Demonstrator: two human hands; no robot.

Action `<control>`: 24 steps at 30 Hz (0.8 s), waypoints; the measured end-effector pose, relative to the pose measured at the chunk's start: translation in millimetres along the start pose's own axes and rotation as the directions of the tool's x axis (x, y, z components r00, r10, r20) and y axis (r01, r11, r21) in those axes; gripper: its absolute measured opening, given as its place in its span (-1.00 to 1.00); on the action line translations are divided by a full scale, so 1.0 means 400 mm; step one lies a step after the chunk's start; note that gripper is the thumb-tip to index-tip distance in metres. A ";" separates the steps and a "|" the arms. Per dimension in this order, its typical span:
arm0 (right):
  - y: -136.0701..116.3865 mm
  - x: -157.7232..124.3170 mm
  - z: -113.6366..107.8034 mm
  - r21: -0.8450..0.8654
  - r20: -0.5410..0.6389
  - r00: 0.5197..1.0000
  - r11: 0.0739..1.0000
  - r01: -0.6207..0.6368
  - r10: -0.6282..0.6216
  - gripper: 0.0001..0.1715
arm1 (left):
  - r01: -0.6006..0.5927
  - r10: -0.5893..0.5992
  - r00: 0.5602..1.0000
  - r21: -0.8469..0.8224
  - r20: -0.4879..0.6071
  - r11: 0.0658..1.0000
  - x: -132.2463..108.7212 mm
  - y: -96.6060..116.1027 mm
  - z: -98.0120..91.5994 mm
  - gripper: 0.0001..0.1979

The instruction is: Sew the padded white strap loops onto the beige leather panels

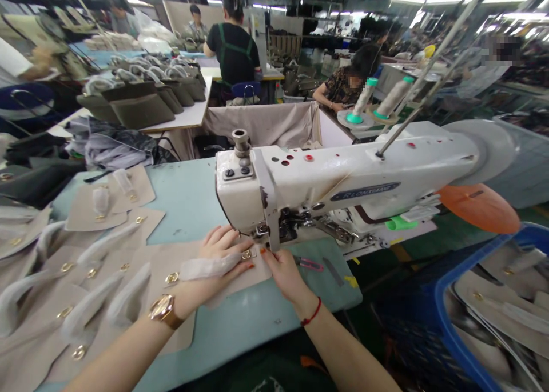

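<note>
A beige leather panel [171, 292] with a gold clasp lies on the light-blue table [189, 198] under the head of a white sewing machine [343, 175]. My left hand [217, 260] presses flat on the panel, fingers spread over a white wrapped strip, just left of the needle. My right hand [283, 269] pinches the panel's right edge directly below the presser foot. A gold watch sits on my left wrist and a red cord on my right.
Several more beige panels [64, 278] with gold clasps are piled at the left. A blue crate [446, 300] of parts stands at the right. Small pink snips [311, 264] lie by the machine. Other people work at tables behind.
</note>
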State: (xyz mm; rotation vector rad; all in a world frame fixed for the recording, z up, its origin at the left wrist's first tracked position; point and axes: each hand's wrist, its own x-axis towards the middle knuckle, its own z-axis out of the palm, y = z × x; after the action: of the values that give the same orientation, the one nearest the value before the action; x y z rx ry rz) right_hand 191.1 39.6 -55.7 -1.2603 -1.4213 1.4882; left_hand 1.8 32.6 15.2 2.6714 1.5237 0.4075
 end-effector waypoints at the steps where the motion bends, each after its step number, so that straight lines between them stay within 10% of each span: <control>1: 0.000 0.001 0.001 -0.012 -0.006 1.000 1.000 0.020 -0.021 -0.54 | -0.007 0.007 1.000 -0.001 0.002 1.000 -0.003 -0.003 0.004 -0.70; 14: 0.000 0.009 0.009 -0.093 -0.052 0.992 0.990 0.109 -0.114 -0.53 | -0.089 0.091 0.995 -0.067 0.028 0.994 0.003 -0.021 0.011 -0.66; 24: 0.030 -0.056 -0.025 0.202 0.209 0.978 0.979 -0.040 -0.003 -0.46 | -0.144 0.144 0.989 0.014 0.023 0.989 0.004 -0.058 0.030 -0.67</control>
State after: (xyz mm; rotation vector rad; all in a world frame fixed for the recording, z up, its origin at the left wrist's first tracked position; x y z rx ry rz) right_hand 208.3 19.4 -62.9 -1.0175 -1.3479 1.7735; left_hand -14.1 46.9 0.4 2.7979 1.3385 0.3723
